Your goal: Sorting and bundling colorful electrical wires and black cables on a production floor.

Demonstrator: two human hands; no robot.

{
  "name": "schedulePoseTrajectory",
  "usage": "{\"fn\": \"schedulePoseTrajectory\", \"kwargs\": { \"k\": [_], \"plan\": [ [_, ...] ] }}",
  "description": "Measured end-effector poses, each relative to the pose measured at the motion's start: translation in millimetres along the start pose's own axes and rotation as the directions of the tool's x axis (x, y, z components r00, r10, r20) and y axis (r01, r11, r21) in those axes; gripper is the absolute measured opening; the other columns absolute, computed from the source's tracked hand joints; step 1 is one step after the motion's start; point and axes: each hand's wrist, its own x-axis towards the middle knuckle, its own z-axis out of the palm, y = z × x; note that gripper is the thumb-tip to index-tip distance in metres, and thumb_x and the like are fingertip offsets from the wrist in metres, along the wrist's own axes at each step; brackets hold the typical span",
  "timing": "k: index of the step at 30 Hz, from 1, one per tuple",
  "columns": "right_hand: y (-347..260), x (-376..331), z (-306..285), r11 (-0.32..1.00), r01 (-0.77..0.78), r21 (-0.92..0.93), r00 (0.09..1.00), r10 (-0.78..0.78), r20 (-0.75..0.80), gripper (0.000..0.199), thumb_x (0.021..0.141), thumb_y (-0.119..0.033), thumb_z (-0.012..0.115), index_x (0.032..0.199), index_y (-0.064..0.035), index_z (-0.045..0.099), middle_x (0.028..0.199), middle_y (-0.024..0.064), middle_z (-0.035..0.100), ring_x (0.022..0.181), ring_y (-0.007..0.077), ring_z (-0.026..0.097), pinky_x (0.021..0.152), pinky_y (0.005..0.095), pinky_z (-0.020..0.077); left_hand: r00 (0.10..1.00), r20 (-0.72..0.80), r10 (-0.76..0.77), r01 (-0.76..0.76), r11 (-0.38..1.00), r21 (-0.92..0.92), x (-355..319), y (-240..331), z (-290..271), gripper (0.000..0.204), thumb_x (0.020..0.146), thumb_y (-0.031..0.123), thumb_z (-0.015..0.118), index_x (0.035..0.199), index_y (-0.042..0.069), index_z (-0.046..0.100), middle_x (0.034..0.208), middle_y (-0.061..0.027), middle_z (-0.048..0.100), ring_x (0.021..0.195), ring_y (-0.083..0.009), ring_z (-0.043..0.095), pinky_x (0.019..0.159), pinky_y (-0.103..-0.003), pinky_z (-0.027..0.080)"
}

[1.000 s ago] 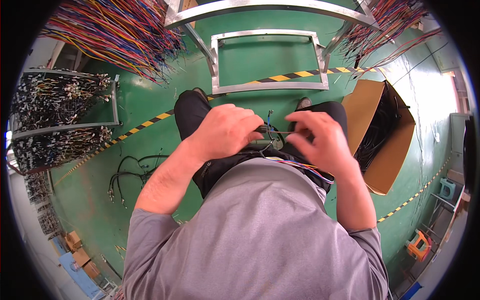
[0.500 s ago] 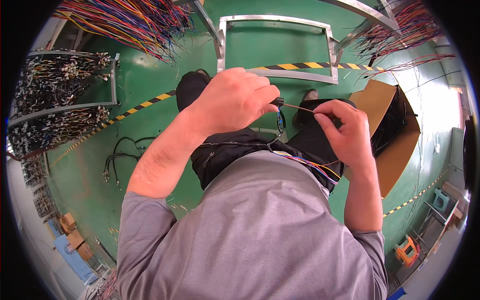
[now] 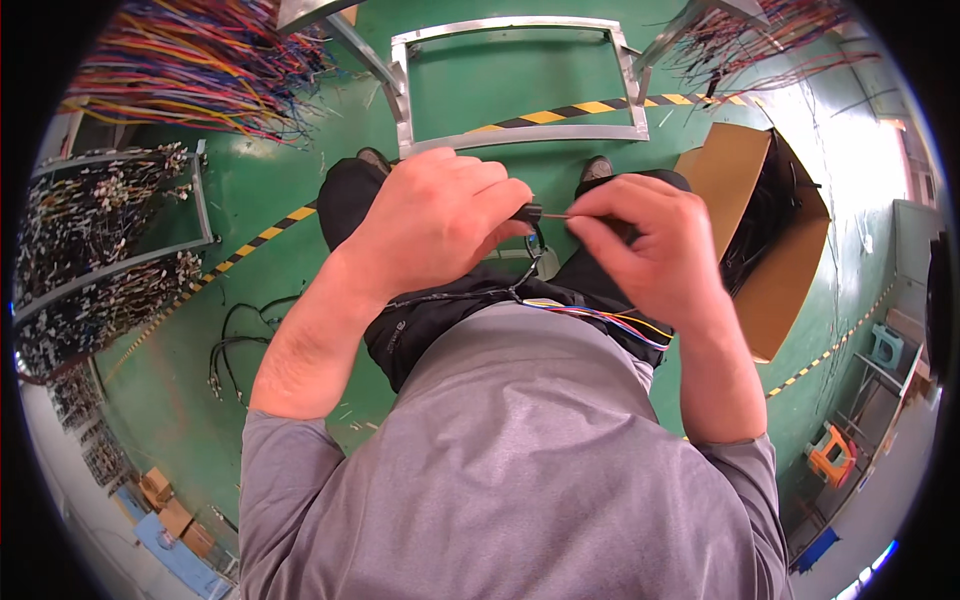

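Green workshop floor lies below as your left hand pinches a small black connector and your right hand pinches a thin wire at it, which could bend if angled.

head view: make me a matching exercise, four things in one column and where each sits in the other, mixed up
Things:
1 cardboard box
2 metal frame
3 black cables
4 small black connector

Places:
a between the left hand and right hand
b on the floor to the person's left
c ahead of the feet
d on the floor to the person's right

Pairs: 1-d, 2-c, 3-b, 4-a
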Motion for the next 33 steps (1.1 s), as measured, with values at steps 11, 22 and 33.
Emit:
{"fn": "schedulePoseTrajectory", "kwargs": {
  "k": [11, 22, 33],
  "plan": [
    [15.7, -14.0, -19.6, 0.955, -0.254, 0.155, 0.967, 0.248, 0.058, 0.015, 0.089, -0.001, 0.078, 0.104, 0.0005, 0.074, 0.085, 0.0047, 0.072, 0.075, 0.0108, 0.065, 0.07, 0.0281, 0.0523, 0.999, 0.054, 0.0, -0.002, 0.999, 0.045, 2.4, -3.5, -6.1, 0.027, 0.083, 0.026, 0.083, 0.097, 0.011, 0.065, 0.08, -0.002, 0.06, 0.077, -0.0235, 0.063, 0.068, -0.039, 0.047],
    [24.9, -17.4, -23.8, 0.93, -0.288, 0.23, 0.958, 0.275, 0.085, 0.017, 0.089, -0.001, 0.077, 0.105, 0.0006, 0.075, 0.081, 0.0014, 0.068, 0.075, 0.0091, 0.06, 0.067, 0.0267, 0.0473, 0.998, 0.065, 0.023, -0.023, 1.0, 0.001, 8.9, -7.1, -0.4, 0.03, 0.079, 0.02, 0.085, 0.101, 0.009, 0.069, 0.084, -0.0056, 0.066, 0.073, -0.0276, 0.062, 0.066, -0.041, 0.047],
    [18.1, -13.3, -3.6, 0.964, -0.13, 0.231, 0.99, 0.139, -0.022, 0.005, 0.088, -0.002, 0.075, 0.091, 0.0018, 0.073, 0.08, 0.0062, 0.069, 0.069, 0.0132, 0.062, 0.063, 0.0283, 0.0483, 0.996, 0.091, 0.007, -0.01, 1.0, 0.024, 13.0, -1.0, -1.7, 0.028, 0.082, 0.026, 0.083, 0.096, 0.01, 0.066, 0.081, -0.0036, 0.063, 0.077, -0.0259, 0.065, 0.068, -0.04, 0.049]
  ]
}}
